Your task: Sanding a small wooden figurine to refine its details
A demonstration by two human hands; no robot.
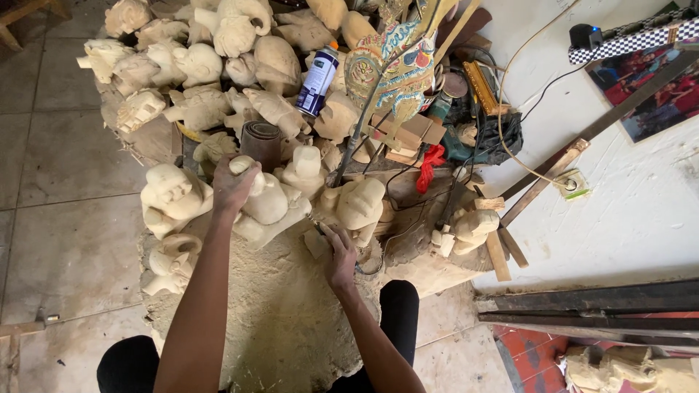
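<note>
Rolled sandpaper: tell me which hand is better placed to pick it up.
Left, probably. The left hand grips a carved wooden head right below the sandpaper roll. The right hand is lower and further off, on a small wood block.

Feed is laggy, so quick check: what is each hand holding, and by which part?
Left hand grips a pale wooden carving by its rounded top. Right hand rests by a small wood block; whether it grips anything cannot be told.

Woodcarving workshop, heaps of unpainted carved wooden heads (196, 65), sawdust-covered work surface (284, 313), painted mask (393, 69)
</note>
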